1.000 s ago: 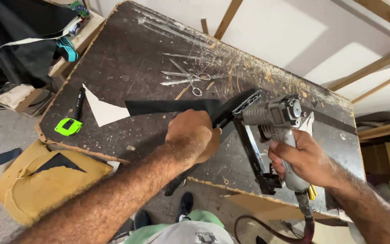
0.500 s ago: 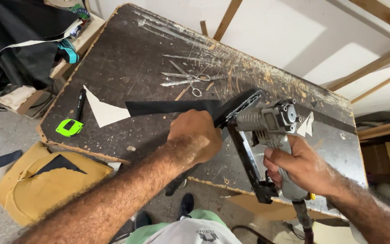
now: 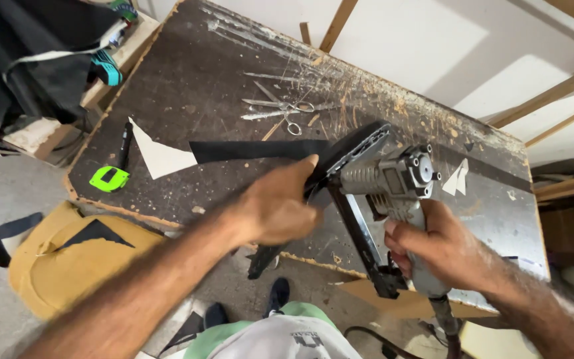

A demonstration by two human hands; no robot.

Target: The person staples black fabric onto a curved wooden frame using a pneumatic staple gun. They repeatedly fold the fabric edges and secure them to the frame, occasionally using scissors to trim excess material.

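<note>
My right hand (image 3: 436, 246) grips the handle of a grey pneumatic staple gun (image 3: 386, 176), whose nose points left over a dark worn workbench (image 3: 200, 80). My left hand (image 3: 277, 206) is closed on a narrow black strip (image 3: 257, 149) that lies across the bench, holding it by the gun's nose. A black piece (image 3: 264, 256) hangs below my left hand, over the bench edge. The gun's long black magazine (image 3: 363, 242) runs down toward me, and its hose (image 3: 443, 319) drops from the handle.
Scissors (image 3: 284, 110) lie on the bench beyond the strip. A white triangular scrap (image 3: 157, 153), a black marker (image 3: 124, 143) and a green tape measure (image 3: 109, 178) sit at the left. A yellow foam piece (image 3: 68, 262) lies on the floor, wooden frames stand at the right.
The staple gun has dropped lower and swung a little left toward my left hand. My left hand stays on the black strip in nearly the same spot.
</note>
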